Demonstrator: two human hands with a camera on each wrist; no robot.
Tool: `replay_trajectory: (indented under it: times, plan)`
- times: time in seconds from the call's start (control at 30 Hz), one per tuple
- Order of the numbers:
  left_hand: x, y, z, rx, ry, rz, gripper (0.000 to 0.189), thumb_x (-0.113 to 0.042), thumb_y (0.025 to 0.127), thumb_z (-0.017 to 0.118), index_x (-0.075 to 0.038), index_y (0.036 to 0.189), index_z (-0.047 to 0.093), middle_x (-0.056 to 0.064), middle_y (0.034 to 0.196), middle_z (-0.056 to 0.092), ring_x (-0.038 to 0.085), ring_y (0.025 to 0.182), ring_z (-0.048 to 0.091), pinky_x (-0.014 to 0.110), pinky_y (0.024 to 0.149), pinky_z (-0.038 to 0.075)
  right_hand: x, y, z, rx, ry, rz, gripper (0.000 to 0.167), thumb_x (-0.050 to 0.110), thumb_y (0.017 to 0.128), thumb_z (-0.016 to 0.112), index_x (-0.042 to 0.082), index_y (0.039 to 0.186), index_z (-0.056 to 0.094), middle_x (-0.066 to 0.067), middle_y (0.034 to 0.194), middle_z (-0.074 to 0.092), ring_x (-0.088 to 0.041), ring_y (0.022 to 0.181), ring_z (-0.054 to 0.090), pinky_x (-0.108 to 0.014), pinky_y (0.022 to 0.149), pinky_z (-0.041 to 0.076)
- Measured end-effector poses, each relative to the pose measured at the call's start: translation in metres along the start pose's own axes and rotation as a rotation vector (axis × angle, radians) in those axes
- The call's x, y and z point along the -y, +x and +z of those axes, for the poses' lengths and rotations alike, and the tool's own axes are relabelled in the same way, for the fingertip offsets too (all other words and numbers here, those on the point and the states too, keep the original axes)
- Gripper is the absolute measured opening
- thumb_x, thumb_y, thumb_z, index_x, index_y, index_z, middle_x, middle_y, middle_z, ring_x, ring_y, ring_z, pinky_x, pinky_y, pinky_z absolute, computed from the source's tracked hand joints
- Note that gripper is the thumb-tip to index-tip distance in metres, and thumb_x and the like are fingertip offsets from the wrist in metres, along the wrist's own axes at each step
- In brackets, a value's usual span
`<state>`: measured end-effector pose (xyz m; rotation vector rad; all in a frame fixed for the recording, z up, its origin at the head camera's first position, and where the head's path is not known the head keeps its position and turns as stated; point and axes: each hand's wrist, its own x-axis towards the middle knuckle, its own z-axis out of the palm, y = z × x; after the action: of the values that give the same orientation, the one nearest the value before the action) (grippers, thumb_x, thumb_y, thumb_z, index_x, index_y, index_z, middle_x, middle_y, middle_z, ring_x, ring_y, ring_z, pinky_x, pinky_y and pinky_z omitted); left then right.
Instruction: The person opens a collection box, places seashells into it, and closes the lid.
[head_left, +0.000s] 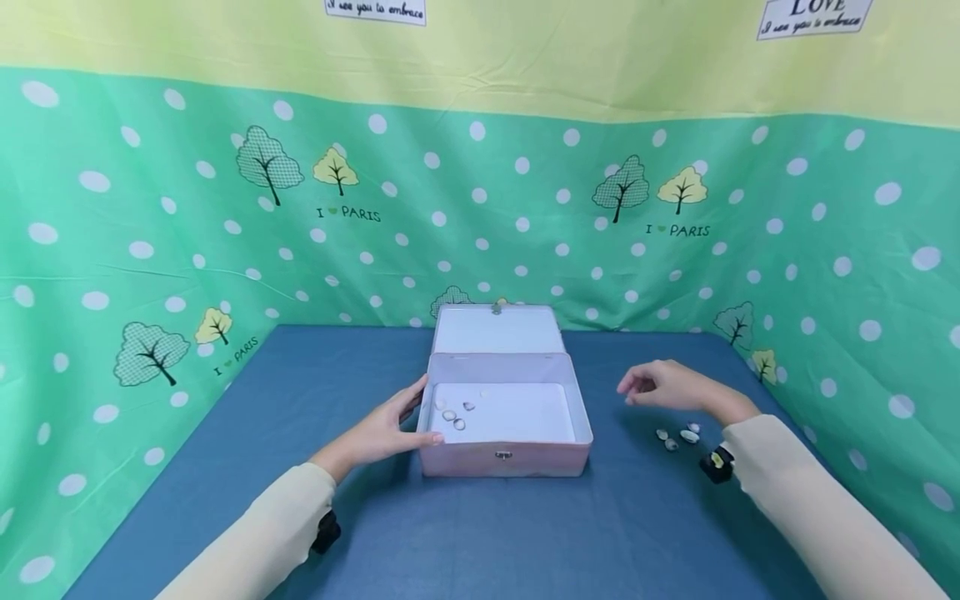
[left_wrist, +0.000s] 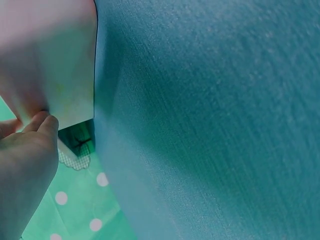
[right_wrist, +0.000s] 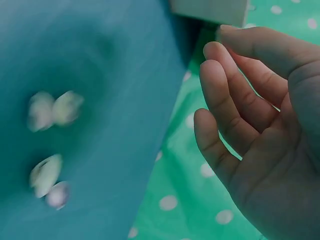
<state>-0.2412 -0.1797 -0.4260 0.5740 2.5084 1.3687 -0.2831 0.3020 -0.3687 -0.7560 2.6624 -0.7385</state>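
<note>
A pale pink hinged box (head_left: 504, 458) stands on the table with its lid (head_left: 498, 330) raised at the back. My left hand (head_left: 385, 427) grips its left wall, thumb over the front left rim and fingers along the outside. The left wrist view shows these fingertips (left_wrist: 47, 124) against the box's side. Several small seashells (head_left: 459, 424) lie in the left part of the box. My right hand (head_left: 671, 385) hovers right of the box, fingers loosely bent, with nothing visible in them. Below it, several more seashells (head_left: 689, 436) lie on the table, two pairs of them in the right wrist view.
The blue table (head_left: 480, 542) carries the box near its middle. A green polka-dot cloth (head_left: 517, 225) hangs behind and at both sides, close to the table's edges. Dark wrist cameras sit under both sleeves, the right camera (head_left: 717, 465) low beside the loose shells.
</note>
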Motion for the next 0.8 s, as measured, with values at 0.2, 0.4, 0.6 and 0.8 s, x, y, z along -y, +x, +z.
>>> replay_trajectory:
  times: [0.2, 0.4, 0.6, 0.8]
  plan:
    - [-0.002, 0.0, 0.0, 0.0, -0.014, 0.009, 0.106, -0.037, 0.087, 0.08, -0.012, 0.163, 0.011, 0.017, 0.165, 0.014, 0.036, 0.148, 0.024, 0.055, 0.116, 0.025, -0.031, -0.019, 0.01, -0.016, 0.017, 0.052, 0.017, 0.012, 0.098, 0.066, 0.001, 0.109, 0.071, -0.003, 0.095, 0.07, -0.018, 0.082, 0.064, -0.03, 0.071, 0.054]
    - [-0.002, -0.001, 0.001, 0.001, -0.017, 0.007, 0.105, -0.036, 0.087, 0.08, -0.014, 0.163, 0.011, 0.017, 0.165, 0.014, 0.036, 0.148, 0.023, 0.055, 0.116, 0.025, -0.049, -0.031, 0.024, 0.006, 0.069, 0.098, 0.016, 0.016, 0.095, 0.071, 0.004, 0.107, 0.07, -0.001, 0.089, 0.067, -0.02, 0.074, 0.063, -0.029, 0.063, 0.051]
    - [-0.003, -0.001, 0.001, -0.001, -0.016, 0.004, 0.105, -0.037, 0.087, 0.08, -0.014, 0.163, 0.011, 0.018, 0.165, 0.014, 0.036, 0.148, 0.023, 0.055, 0.116, 0.025, -0.056, -0.036, 0.034, 0.005, 0.092, 0.146, 0.023, 0.018, 0.091, 0.076, 0.005, 0.105, 0.064, -0.002, 0.08, 0.058, -0.02, 0.065, 0.059, -0.028, 0.059, 0.045]
    - [-0.002, -0.002, 0.001, -0.005, -0.009, -0.004, 0.106, -0.038, 0.087, 0.08, -0.012, 0.163, 0.011, 0.019, 0.164, 0.015, 0.036, 0.148, 0.023, 0.055, 0.116, 0.026, -0.057, -0.038, 0.037, -0.007, 0.101, 0.169, 0.019, 0.017, 0.092, 0.075, 0.005, 0.1, 0.062, -0.003, 0.079, 0.057, -0.02, 0.067, 0.057, -0.029, 0.058, 0.045]
